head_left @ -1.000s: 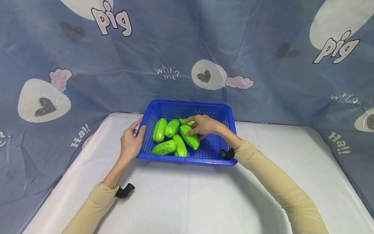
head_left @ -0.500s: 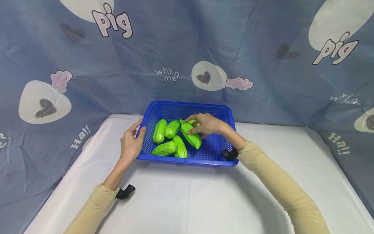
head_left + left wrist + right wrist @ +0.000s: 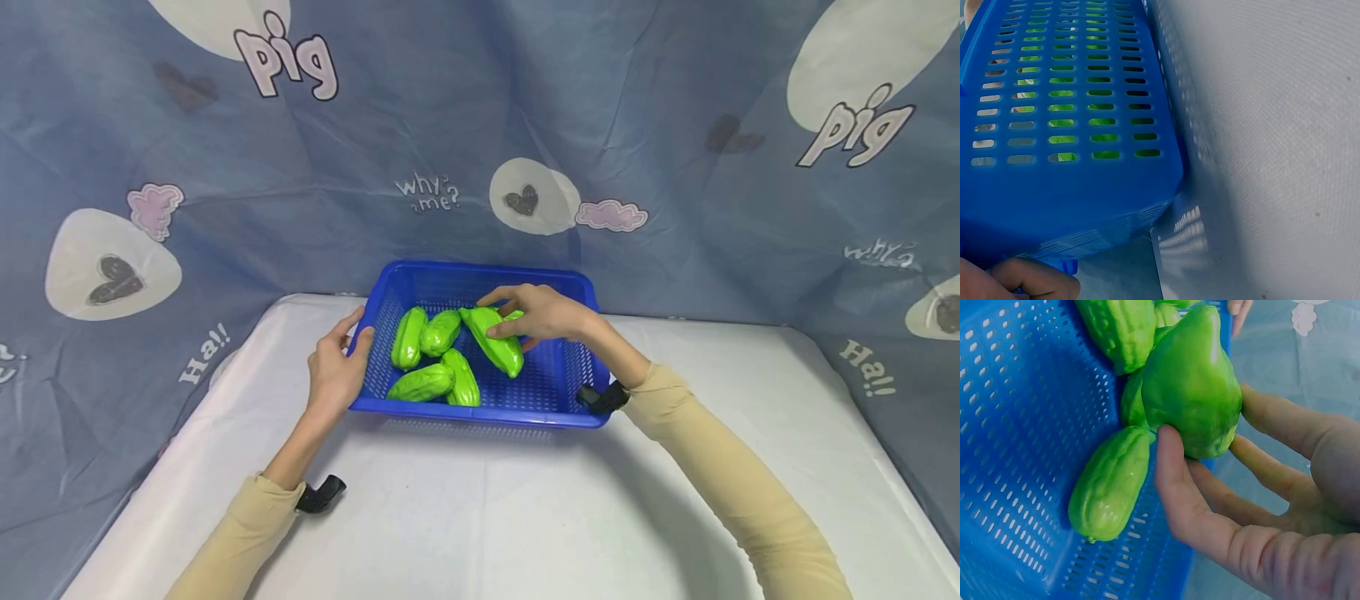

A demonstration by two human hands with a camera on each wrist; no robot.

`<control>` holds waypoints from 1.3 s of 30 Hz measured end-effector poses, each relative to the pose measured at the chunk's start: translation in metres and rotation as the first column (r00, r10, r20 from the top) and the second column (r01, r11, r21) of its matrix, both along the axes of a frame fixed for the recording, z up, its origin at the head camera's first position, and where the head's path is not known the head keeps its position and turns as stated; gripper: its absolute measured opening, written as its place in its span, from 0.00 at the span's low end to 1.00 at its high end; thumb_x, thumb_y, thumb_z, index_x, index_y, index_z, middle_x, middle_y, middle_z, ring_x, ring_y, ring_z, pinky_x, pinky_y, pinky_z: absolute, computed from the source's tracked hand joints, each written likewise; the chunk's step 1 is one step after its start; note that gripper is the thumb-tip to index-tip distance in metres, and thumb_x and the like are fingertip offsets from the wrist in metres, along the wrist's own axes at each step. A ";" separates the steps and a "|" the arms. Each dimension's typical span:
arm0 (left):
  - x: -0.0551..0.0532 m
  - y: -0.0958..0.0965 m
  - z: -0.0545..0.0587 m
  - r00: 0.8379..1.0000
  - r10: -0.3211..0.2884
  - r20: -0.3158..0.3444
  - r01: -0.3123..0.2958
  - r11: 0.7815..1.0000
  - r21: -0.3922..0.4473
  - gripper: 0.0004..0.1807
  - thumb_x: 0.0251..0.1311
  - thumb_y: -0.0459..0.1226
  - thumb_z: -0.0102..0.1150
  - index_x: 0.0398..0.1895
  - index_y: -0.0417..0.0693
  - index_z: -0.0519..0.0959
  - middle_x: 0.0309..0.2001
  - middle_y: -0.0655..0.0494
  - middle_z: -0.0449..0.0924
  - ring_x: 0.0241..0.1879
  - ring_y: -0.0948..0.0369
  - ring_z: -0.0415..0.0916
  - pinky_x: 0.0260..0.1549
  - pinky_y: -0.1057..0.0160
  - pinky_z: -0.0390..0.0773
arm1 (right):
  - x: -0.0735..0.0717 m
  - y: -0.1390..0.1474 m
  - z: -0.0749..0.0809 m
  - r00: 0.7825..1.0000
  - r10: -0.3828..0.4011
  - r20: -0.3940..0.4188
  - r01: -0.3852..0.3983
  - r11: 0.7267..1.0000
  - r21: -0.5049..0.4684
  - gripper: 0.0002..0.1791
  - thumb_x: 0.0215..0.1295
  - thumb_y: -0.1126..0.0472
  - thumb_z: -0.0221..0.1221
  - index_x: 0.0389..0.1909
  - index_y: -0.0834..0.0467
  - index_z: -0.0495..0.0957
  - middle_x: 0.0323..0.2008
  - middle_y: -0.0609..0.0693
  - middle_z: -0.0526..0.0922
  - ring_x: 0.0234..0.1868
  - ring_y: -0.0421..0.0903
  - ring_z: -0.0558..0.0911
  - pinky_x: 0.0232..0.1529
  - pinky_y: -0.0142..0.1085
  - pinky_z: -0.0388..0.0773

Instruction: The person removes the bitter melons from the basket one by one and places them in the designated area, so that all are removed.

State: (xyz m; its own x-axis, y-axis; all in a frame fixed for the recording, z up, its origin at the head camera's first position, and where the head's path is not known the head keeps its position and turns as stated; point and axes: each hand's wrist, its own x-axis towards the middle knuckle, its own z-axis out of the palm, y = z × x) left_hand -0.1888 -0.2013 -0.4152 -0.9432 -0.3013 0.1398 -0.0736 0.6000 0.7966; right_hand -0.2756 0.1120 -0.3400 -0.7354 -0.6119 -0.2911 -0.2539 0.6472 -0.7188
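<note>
A blue mesh plastic basket (image 3: 480,414) holds several glossy green vegetables. My left hand (image 3: 335,364) grips its left rim; in the left wrist view, curled fingers (image 3: 1038,278) show below the basket wall (image 3: 1072,194). Over the basket's middle, my right hand (image 3: 543,314) holds a smooth green papaya (image 3: 497,348) with pointed ends. The right wrist view shows thumb and fingers around the papaya (image 3: 1191,381), tilted above the others. Beneath it lies a bumpy bitter melon (image 3: 1110,487), mostly hidden by the hand in the head view.
In the basket's left half lie more bumpy bitter melons (image 3: 409,337), two of them near the front wall. A white cloth (image 3: 480,517) covers the table. A printed blue curtain (image 3: 360,150) hangs close behind the basket.
The right hand has moved slightly up and to the right, raising and turning the papaya off the other vegetables. The left hand stays on the rim.
</note>
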 end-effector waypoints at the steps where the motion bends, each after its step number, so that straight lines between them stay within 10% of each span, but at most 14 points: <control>1: 0.000 0.000 0.000 1.000 0.000 0.000 0.000 1.000 -0.001 0.26 0.82 0.45 0.53 0.79 0.53 0.73 0.40 0.49 0.71 0.22 0.65 0.58 0.24 0.64 0.63 | 0.001 0.001 0.001 1.000 -0.003 0.001 0.003 1.000 -0.004 0.32 0.77 0.52 0.66 0.79 0.46 0.71 0.74 0.62 0.75 0.66 0.58 0.85 0.47 0.45 0.91; 39: 0.000 0.002 0.000 1.000 0.004 -0.010 -0.004 1.000 -0.005 0.26 0.82 0.44 0.54 0.79 0.50 0.73 0.37 0.48 0.72 0.20 0.65 0.58 0.20 0.67 0.60 | 0.003 0.061 0.001 0.989 -0.128 0.073 0.139 0.977 -0.163 0.33 0.79 0.55 0.63 0.81 0.52 0.66 0.78 0.66 0.68 0.74 0.67 0.77 0.57 0.58 0.87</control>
